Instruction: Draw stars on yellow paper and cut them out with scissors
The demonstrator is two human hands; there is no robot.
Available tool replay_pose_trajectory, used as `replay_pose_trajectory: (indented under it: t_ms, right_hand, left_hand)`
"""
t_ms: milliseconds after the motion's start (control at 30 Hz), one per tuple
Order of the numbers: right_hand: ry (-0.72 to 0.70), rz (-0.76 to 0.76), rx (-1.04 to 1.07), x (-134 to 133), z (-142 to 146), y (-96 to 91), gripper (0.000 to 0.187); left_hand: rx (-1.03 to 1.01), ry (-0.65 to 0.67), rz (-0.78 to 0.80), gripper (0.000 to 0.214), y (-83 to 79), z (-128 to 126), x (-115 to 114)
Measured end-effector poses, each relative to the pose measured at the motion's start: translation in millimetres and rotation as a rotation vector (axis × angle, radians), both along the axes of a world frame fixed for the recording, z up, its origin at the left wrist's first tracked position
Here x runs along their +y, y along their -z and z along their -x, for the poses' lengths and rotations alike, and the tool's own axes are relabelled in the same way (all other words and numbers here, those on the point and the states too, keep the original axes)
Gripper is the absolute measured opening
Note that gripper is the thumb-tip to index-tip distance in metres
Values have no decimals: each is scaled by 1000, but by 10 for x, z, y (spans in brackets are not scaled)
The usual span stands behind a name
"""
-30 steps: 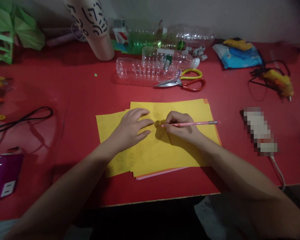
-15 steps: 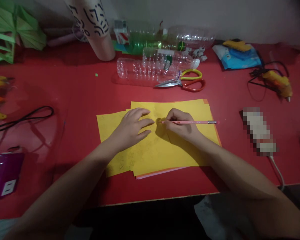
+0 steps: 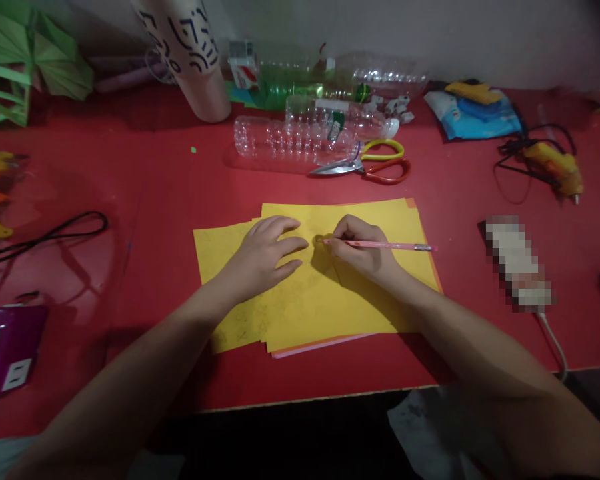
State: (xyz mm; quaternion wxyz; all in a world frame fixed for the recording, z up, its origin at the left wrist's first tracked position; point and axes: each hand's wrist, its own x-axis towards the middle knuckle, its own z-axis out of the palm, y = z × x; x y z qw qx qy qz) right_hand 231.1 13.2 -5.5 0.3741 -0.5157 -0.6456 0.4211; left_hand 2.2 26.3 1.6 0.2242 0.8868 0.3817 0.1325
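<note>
My right hand (image 3: 364, 248) pinches a pink pencil (image 3: 400, 246) whose tip is at the top sheet of yellow paper (image 3: 350, 303). The pencil lies almost level, its eraser end pointing right. My left hand (image 3: 270, 257) rests flat on the paper with its fingers spread, just left of the pencil tip. Several sheets are stacked, with orange and pink edges showing beneath the yellow ones. Faint pencil marks show on the left part of the paper. What lies under my palms is hidden.
Behind the paper lie scissors (image 3: 363, 165) with yellow and red handles, and clear plastic bottles (image 3: 300, 140). A tumbler (image 3: 200, 73) stands at the back left. To the right are a glue gun (image 3: 555, 167), a blue packet (image 3: 485, 120) and a blurred-out device (image 3: 517, 260) on a cable.
The pencil has tilted slightly, its eraser end a little lower and its tip slightly higher. My left hand has stayed in place.
</note>
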Motion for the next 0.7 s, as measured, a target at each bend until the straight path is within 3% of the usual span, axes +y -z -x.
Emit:
replay_pose_trajectory:
  t_ms: [700]
  right_hand:
    - [-69,-25,2,9,-43,-32,15]
  left_hand:
    - [-1,-6,7,26,6,0,-3]
